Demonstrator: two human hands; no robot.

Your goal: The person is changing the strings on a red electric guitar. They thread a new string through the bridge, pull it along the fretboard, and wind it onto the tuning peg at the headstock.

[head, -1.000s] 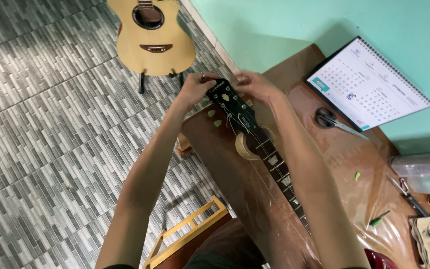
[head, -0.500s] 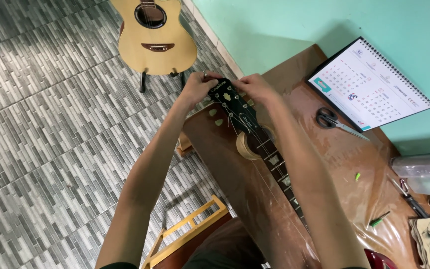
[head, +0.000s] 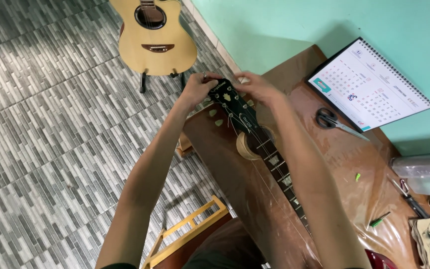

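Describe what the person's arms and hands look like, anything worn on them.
Both forearms are bare as far as the bottom edge of the picture, with no sleeves, watch or gloves showing. The left hand wears a small ring on one of its fingers. The right hand shows no ring or band that I can make out. The arms are slim and reach in from the bottom edge.

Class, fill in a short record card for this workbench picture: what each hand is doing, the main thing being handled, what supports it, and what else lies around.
left hand: grips the left side of the headstock, at the tuners
right hand: fingers on the right side of the headstock
headstock: black, strings fitted, pale green tuner buttons
neck rest: round pale block under the neck
table: brown, under clear plastic sheet
on table: scissors, calendar, green-handled screwdriver
floor: acoustic guitar on a stand
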